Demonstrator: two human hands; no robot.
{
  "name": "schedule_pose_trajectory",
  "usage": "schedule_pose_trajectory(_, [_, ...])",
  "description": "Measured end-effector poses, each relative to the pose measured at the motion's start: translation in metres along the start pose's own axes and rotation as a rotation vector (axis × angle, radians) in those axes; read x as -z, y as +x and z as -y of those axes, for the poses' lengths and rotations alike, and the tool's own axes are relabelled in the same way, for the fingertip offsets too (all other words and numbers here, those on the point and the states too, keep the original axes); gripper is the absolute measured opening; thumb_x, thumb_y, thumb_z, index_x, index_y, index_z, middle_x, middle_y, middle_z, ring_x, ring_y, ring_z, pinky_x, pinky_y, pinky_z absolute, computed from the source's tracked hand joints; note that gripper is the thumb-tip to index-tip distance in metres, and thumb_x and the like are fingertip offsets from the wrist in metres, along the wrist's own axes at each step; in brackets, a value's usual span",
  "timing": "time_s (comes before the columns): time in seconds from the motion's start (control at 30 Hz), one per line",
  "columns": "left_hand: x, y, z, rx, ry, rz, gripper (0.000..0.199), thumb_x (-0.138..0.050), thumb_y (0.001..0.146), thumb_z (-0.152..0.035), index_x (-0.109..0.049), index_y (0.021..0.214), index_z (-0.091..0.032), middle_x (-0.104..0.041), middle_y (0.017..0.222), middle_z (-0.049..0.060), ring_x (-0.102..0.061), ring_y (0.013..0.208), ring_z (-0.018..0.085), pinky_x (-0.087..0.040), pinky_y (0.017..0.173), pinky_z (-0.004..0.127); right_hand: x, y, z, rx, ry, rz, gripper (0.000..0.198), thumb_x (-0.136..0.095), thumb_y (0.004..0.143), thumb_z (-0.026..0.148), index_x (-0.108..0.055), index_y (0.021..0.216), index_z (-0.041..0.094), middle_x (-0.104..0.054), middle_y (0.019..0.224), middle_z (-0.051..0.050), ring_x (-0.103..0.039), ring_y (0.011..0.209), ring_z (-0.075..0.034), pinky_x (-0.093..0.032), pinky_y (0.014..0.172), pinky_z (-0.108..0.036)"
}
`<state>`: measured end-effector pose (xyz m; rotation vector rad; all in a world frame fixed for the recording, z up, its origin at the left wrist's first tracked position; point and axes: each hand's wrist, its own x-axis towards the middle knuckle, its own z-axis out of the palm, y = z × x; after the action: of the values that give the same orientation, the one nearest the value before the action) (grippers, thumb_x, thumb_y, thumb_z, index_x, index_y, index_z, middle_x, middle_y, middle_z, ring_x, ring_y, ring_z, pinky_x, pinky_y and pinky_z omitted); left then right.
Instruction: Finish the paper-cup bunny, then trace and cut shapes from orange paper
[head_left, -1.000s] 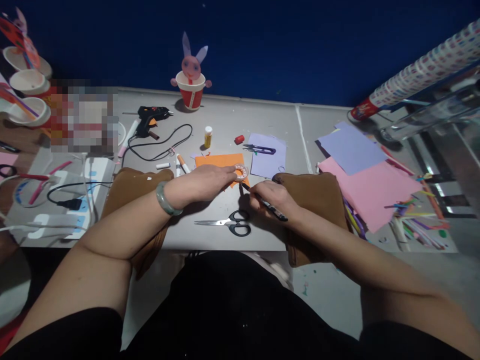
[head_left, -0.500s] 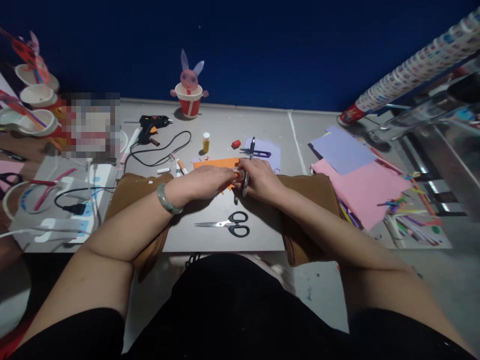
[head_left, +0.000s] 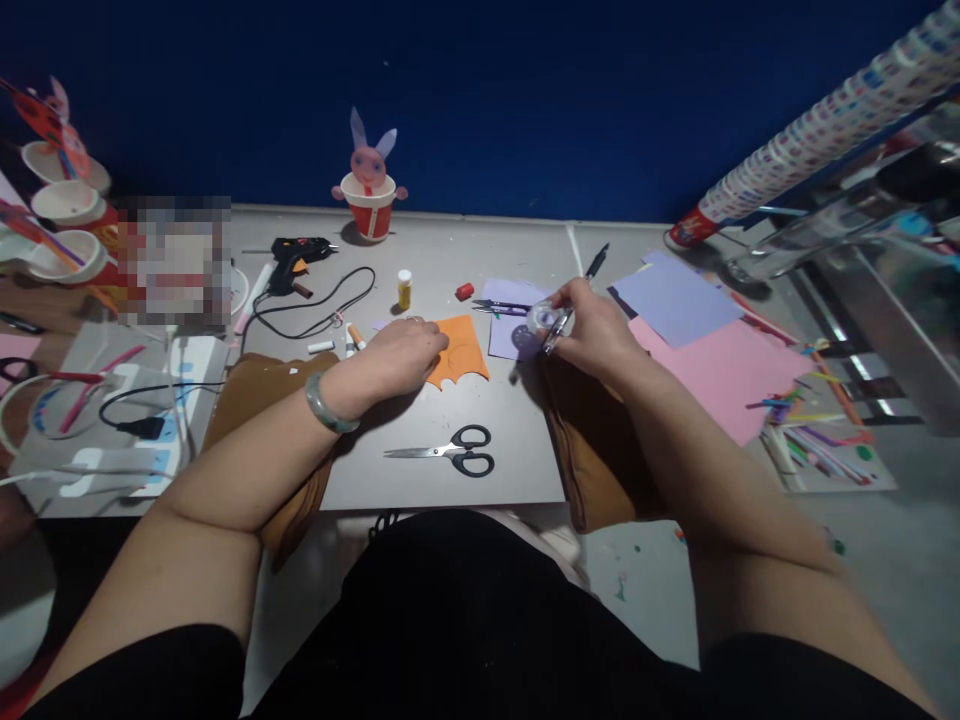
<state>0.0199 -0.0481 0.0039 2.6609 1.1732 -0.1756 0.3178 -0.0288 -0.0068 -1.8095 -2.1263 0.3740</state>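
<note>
An orange paper (head_left: 463, 345) with a scalloped lower edge and faint drawn lines lies on the table. My left hand (head_left: 401, 355), with a bracelet at the wrist, rests on the paper's left part, fingers laid down and slightly bent. My right hand (head_left: 596, 328) is raised to the right of the paper, its fingers closed round a pen (head_left: 598, 262) and a small clear round piece (head_left: 540, 318), whose exact kind I cannot tell. Below that hand is a purple sheet (head_left: 506, 340) with dark thread snips (head_left: 502, 306) on it. Black-handled scissors (head_left: 450, 452) lie nearer me.
A glue gun (head_left: 296, 260) with its cord, a yellow bottle (head_left: 405, 290), a red cap (head_left: 465, 291) and a rabbit cup (head_left: 371, 210) stand beyond the hands. A power strip (head_left: 180, 410) is on the left, pink paper (head_left: 712, 375) on the right, stacked cups (head_left: 817, 130) behind it.
My right hand has moved right, away from the orange paper, carrying the pen and the clear round piece. My left hand has shifted slightly left, uncovering more of the orange paper.
</note>
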Motion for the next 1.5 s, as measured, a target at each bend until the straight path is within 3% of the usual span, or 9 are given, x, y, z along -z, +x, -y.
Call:
schedule_pose_trajectory(0.17, [-0.007,0.0,0.002,0.023,0.015,0.02,0.031,-0.039,0.101,-0.013,-0.07,0.105,-0.013,-0.07,0.112,0.016,-0.062,0.103,0.028,-0.046,0.085,0.04,0.007,0.002,-0.013,-0.084,-0.228,0.081,0.036,-0.074,0.073,0.025,-0.05,0.1,0.024,-0.068,0.088,-0.011,-0.066,0.092,-0.037,-0.047,0.091,-0.053])
schedule_pose_trajectory(0.3, [-0.008,-0.001,0.002,0.05,0.05,0.072,0.032,-0.038,0.104,-0.017,-0.069,0.111,-0.013,-0.067,0.118,0.017,-0.063,0.101,0.028,-0.046,0.082,0.04,0.012,0.002,-0.012,-0.144,-0.271,0.123,0.035,-0.071,0.073,0.02,-0.051,0.101,0.025,-0.069,0.089,-0.011,-0.068,0.092,-0.036,-0.049,0.087,-0.049])
schedule_pose_trajectory(0.57, [-0.005,-0.003,0.002,0.026,0.045,0.129,0.031,-0.041,0.104,-0.021,-0.071,0.109,-0.014,-0.066,0.116,0.016,-0.063,0.1,0.027,-0.047,0.082,0.039,0.011,0.0,-0.014,-0.129,-0.322,0.123,0.032,-0.071,0.074,0.024,-0.054,0.101,0.024,-0.071,0.088,-0.012,-0.068,0.088,-0.037,-0.049,0.077,-0.044])
schedule_pose_trajectory(0.77, [-0.005,-0.004,0.002,0.006,0.054,0.132,0.03,-0.045,0.102,-0.021,-0.074,0.105,-0.015,-0.067,0.111,0.016,-0.062,0.099,0.028,-0.046,0.086,0.04,0.009,-0.005,-0.014,-0.081,-0.251,0.068,0.033,-0.069,0.074,0.028,-0.055,0.103,0.024,-0.071,0.091,-0.013,-0.067,0.088,-0.036,-0.048,0.075,-0.044])
schedule_pose_trajectory(1.07, [-0.001,-0.007,-0.003,-0.022,0.135,0.195,0.027,-0.052,0.099,-0.022,-0.074,0.111,-0.013,-0.068,0.113,0.018,-0.065,0.094,0.028,-0.047,0.085,0.04,0.002,-0.01,0.013,0.081,0.099,0.119,0.036,-0.073,0.078,0.029,-0.05,0.105,0.027,-0.072,0.114,-0.012,-0.067,0.1,-0.032,-0.051,0.087,-0.045])
schedule_pose_trajectory(1.23, [-0.003,-0.009,-0.003,-0.027,0.147,0.186,0.03,-0.052,0.1,-0.026,-0.075,0.114,-0.013,-0.068,0.116,0.019,-0.065,0.096,0.031,-0.045,0.08,0.04,-0.005,-0.005,0.029,0.141,0.143,0.144,0.037,-0.076,0.078,0.036,-0.052,0.105,0.027,-0.072,0.109,-0.009,-0.066,0.099,-0.031,-0.051,0.083,-0.042])
schedule_pose_trajectory(1.5, [0.0,-0.009,-0.007,0.003,0.112,0.197,0.027,-0.055,0.098,-0.024,-0.076,0.113,-0.014,-0.068,0.117,0.018,-0.066,0.1,0.03,-0.043,0.086,0.041,-0.013,-0.002,0.04,0.161,0.173,0.191,0.036,-0.075,0.081,0.043,-0.049,0.102,0.028,-0.071,0.104,-0.009,-0.066,0.092,-0.03,-0.051,0.08,-0.042])
